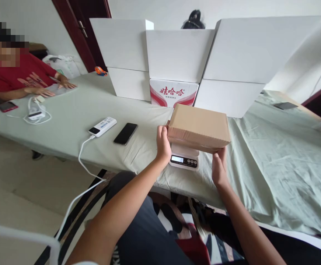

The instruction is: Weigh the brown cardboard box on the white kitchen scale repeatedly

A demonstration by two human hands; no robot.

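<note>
1. The table (66, 121), with its pale green cloth, is the largest thing before you. Your hands and the carton are above its near edge.

2. The stack of white boxes (181, 51) stands behind the carton, on the far side from you.

3. The brown carton (199, 127) is between your two palms, in front of your body. Its long axis goes from left to right, from one hand to the other, and the right end seems a little nearer to you.

4. Your left hand (163, 145) is pressed to the left end of the carton. Your right hand (219, 167) grasps the lower right corner, with the fingers going partly underneath. So both hands are holding the same carton, and neither is free.

5. The small scale (184, 162) is the relation to watch: it lies below the left half of the carton and projects toward you. Your left hand is the nearer one to it. If the carton touches the plate, I cannot tell, because the carton's front edge covers this place.

6. The display (177, 159) is lit, but its figure is too small to read.
</note>
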